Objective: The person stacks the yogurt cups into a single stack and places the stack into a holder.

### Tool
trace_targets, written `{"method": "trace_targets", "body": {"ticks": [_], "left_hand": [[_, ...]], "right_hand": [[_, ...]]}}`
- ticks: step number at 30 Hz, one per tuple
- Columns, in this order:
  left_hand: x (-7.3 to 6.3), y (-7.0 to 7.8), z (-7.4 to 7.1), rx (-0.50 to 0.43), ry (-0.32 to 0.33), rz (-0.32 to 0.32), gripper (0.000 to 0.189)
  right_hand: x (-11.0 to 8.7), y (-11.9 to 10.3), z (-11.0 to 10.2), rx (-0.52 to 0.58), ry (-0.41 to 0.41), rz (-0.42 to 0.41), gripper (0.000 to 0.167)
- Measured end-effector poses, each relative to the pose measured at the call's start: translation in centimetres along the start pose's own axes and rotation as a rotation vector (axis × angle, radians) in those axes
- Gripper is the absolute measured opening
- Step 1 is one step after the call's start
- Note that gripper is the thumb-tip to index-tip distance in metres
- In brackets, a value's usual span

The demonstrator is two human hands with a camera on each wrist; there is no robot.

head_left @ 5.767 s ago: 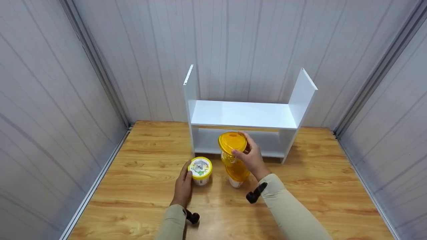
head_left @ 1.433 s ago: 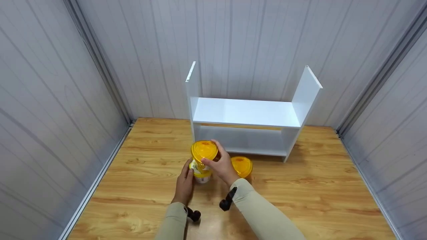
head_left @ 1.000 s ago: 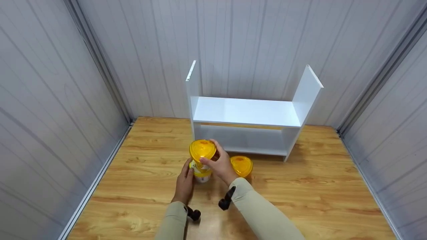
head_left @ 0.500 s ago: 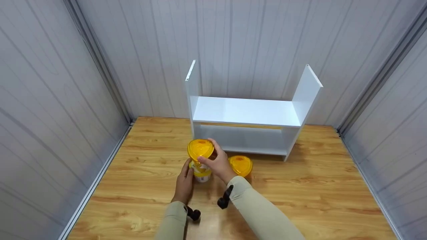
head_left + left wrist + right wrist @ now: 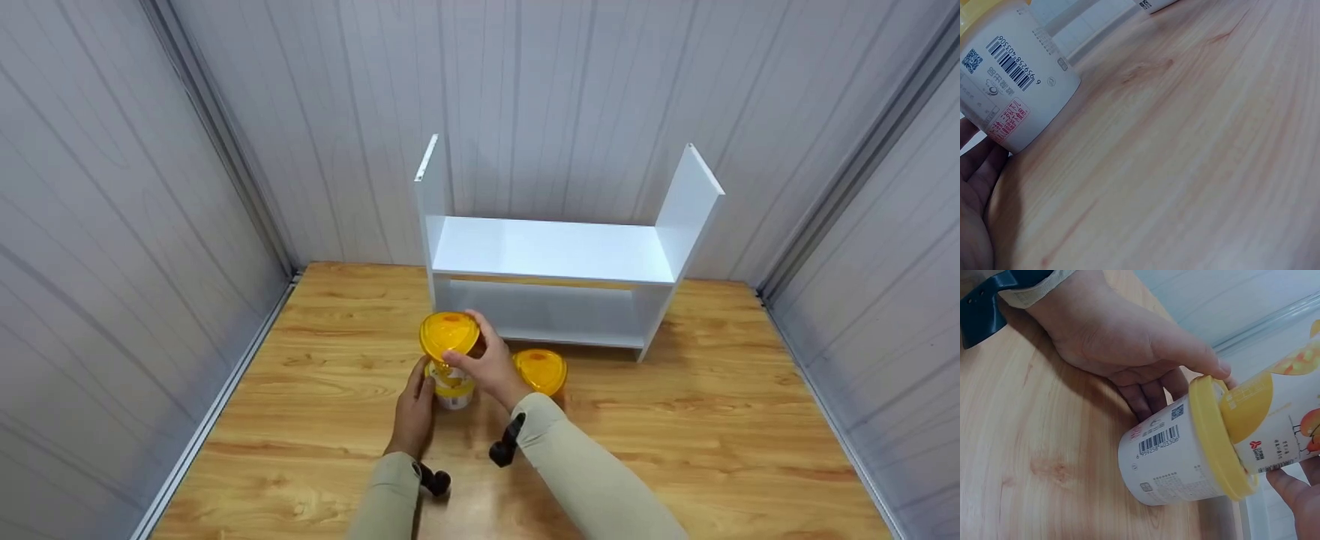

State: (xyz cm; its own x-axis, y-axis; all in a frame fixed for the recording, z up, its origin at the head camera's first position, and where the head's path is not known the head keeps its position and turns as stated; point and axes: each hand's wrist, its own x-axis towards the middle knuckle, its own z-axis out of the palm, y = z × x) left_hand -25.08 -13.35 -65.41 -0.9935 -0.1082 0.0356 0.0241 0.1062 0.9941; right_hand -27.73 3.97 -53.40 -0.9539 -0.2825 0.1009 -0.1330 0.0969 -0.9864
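A white printed tub (image 5: pixel 455 400) with a yellow lid stands upright on the wooden table. My left hand (image 5: pixel 412 414) grips its left side, thumb at the lid's rim and fingers behind, as the right wrist view shows. On that lid sits a fruit-printed cup (image 5: pixel 1278 416), its base appearing to touch the lid. My right hand (image 5: pixel 491 367) holds this cup near its translucent orange lid (image 5: pixel 448 335), thumb in front and fingers around the far side. A second cup with an orange lid (image 5: pixel 541 371) stands to the right, partly hidden behind my right wrist.
Just beyond the cups stands a white two-level shelf unit (image 5: pixel 555 250) with tall side panels. Pale panelled walls (image 5: pixel 555 97) enclose the wooden table (image 5: pixel 337 337) at the back and both sides.
Earlier the right hand held the cup farther right, above the second cup. It has moved left onto the tub, shifting slightly left again in the last second. My left hand stays on the tub.
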Motion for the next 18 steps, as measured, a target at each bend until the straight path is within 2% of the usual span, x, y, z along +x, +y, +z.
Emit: {"method": "trace_targets", "body": {"ticks": [12,18], "left_hand": [[-0.04,0.14,-0.08,0.024,-0.025,-0.007,0.056],[0.08,-0.13,-0.17,0.038,-0.016,0.027,0.056]], "right_hand": [[0.18,-0.81,-0.42,0.053,-0.038,0.033,0.088],[0.28,-0.92,-0.69,0.038,-0.035,0.007,0.090]]}}
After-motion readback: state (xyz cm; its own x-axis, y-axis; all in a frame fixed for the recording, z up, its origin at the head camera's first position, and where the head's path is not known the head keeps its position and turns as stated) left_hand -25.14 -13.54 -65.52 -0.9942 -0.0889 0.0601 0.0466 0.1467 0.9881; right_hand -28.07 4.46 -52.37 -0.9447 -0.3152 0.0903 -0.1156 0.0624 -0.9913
